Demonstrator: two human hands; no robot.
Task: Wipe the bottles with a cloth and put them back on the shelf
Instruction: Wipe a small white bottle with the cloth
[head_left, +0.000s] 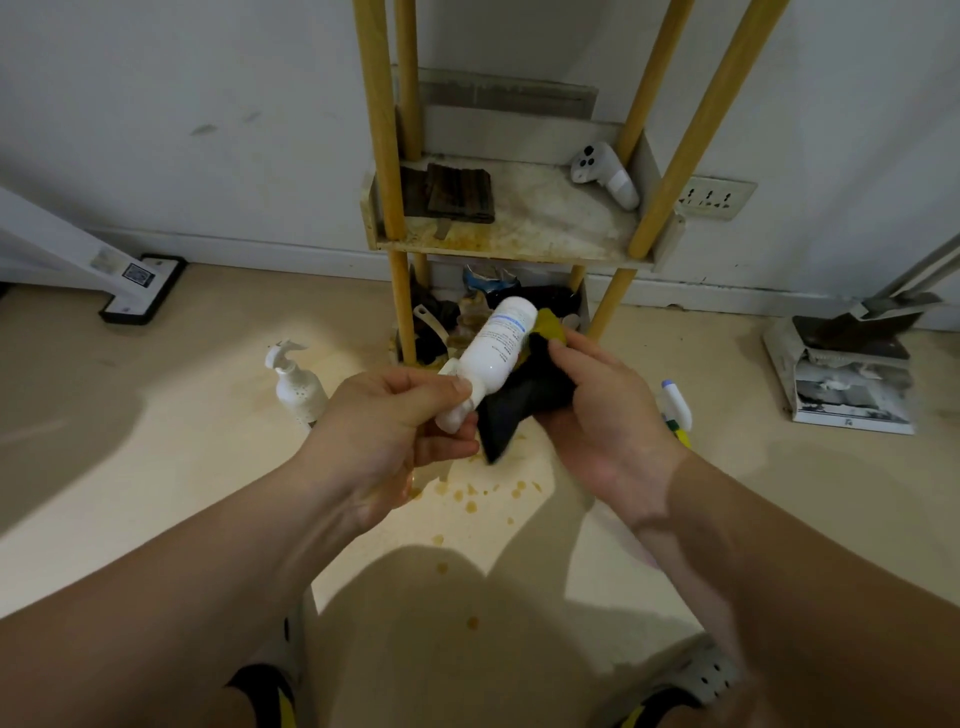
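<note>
I see both hands raised in front of the shelf (519, 244), working above the floor. The left hand (395, 415) pinches the cap end of the white bottle (493, 348), thumb on top and fingers curled beneath it. The bottle is tilted, its base pointing up and away toward the shelf's lower tier, its printed label facing up. The right hand (597, 410) has its fingers curled round a dark cloth (524, 400) with a yellow part near the bottle's base, and the cloth lies against the bottle's right side. 2 more bottles stand on the floor: a white pump bottle (296, 384) left of the left hand, and a white bottle with a blue tip (675, 405) partly hidden behind the right wrist. On the stained middle tier I see a white controller (605, 174) at the back right and a dark wooden block (457, 192) at the left. The lower tier holds clutter I cannot make out. Yellowish drops (470, 499) spot the floor under the hands. A dustpan (852, 332) rests on a stack of papers at the far right, near the wall.
</note>
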